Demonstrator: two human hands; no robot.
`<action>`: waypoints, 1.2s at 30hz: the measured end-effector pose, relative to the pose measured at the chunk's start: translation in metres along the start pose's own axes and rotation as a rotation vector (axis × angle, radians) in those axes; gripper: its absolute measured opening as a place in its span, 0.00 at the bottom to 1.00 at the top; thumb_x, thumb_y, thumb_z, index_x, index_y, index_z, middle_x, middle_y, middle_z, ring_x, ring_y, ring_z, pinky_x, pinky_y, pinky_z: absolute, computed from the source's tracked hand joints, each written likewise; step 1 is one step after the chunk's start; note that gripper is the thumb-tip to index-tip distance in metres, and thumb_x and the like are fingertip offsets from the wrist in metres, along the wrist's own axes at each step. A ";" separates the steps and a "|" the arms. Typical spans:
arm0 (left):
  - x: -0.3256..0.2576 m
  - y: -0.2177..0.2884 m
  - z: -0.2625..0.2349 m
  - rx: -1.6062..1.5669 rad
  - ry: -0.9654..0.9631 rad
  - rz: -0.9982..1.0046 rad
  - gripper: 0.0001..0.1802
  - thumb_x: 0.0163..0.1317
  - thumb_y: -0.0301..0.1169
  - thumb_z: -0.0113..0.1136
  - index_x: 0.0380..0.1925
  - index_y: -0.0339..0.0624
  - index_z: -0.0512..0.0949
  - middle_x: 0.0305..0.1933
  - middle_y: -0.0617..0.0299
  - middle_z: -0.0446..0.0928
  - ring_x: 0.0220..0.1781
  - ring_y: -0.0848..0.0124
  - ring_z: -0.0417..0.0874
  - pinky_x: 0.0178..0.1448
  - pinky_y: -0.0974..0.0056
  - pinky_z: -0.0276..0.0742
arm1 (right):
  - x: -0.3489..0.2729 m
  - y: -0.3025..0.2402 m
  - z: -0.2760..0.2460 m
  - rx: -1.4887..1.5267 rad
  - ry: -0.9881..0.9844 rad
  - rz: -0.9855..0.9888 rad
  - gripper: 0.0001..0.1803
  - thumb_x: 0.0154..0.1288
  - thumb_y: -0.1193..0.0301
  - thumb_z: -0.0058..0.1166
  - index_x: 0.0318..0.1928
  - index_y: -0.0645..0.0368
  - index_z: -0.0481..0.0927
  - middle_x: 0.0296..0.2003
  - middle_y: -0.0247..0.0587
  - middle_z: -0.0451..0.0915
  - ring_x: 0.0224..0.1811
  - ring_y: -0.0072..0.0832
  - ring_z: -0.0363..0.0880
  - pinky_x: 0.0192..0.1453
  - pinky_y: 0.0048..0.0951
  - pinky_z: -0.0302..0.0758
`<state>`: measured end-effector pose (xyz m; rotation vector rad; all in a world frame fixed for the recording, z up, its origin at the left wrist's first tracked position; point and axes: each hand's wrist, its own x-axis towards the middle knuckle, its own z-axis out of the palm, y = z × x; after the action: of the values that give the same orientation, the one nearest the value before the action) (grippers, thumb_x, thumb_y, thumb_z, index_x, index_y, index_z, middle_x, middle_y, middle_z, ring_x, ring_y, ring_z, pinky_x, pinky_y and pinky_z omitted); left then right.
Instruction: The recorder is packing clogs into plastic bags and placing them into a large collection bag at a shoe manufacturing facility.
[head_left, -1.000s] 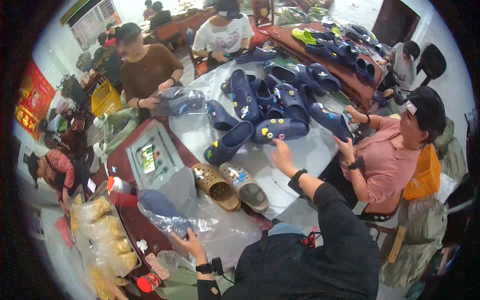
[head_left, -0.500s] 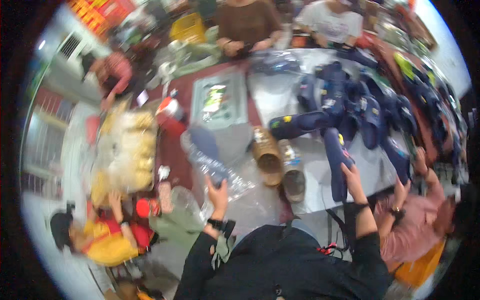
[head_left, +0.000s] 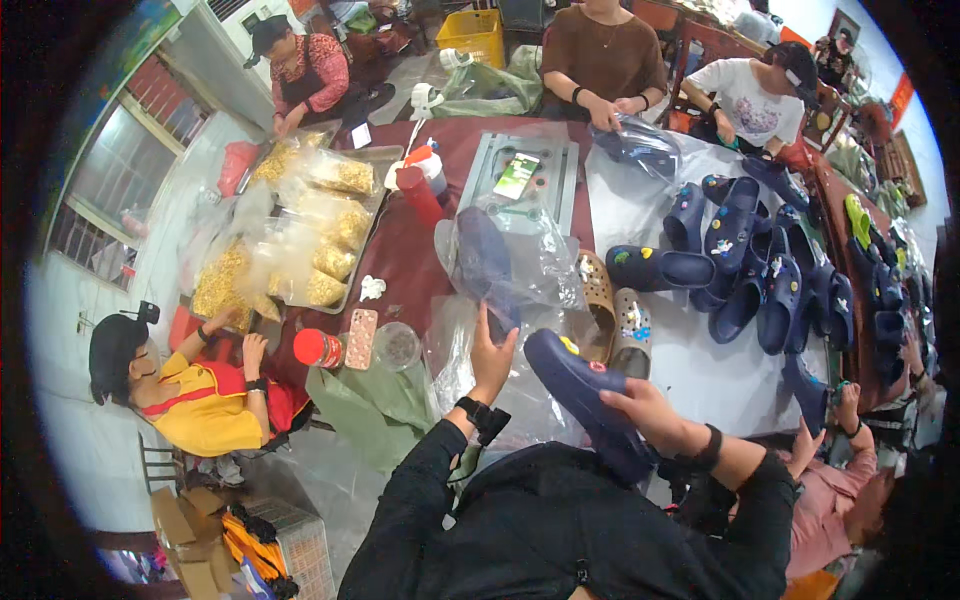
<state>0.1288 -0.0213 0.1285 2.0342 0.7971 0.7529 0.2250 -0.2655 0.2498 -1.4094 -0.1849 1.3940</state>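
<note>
1 red-lidded jar; 1 bagged shoe, blue, near end pinched by the left hand; 1 loose shoe, blue, clasped in the right hand before the body; behind it I count 1 brown shoe, 1 grey shoe; rightmost, a shoe heap

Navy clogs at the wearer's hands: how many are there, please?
2: a navy clog in the right hand, a bagged clog at the left hand; the bag may hide more.

No legible lettering or numbers
</note>
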 end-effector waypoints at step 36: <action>0.098 0.054 -0.070 -0.128 -0.020 0.168 0.17 0.60 0.26 0.54 0.49 0.32 0.74 0.47 0.47 0.78 0.46 0.65 0.79 0.51 0.65 0.70 | 0.120 -0.061 -0.014 -1.131 0.728 -1.452 0.07 0.52 0.75 0.50 0.34 0.58 0.71 0.31 0.42 0.72 0.45 0.40 0.72 0.63 0.42 0.62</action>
<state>0.1532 0.0588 0.2311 2.0067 0.5564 0.8538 0.3055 -0.1611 0.2172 -1.8188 -1.3168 -0.5841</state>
